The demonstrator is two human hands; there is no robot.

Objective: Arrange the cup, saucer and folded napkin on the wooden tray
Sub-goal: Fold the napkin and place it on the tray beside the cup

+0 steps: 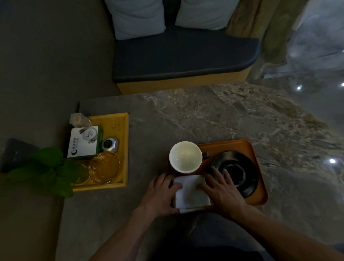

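An orange-brown wooden tray (pixel 248 149) lies on the marble table. A white cup (pixel 185 156) stands upright at the tray's far left corner. A black saucer (pixel 241 174) rests on the tray's right half. A white folded napkin (pixel 190 193) lies flat at the tray's near left. My left hand (pixel 162 195) presses on the napkin's left edge with fingers spread. My right hand (pixel 222 189) lies flat on its right edge, fingertips close to the saucer.
A yellow tray (pixel 123 125) at the left holds a white-green box (pixel 84 142), a glass ashtray (pixel 104 167) and a small metal piece (pixel 110 145). A green plant (pixel 47 172) overhangs it. A cushioned bench (pixel 182 60) stands beyond the table's far edge.
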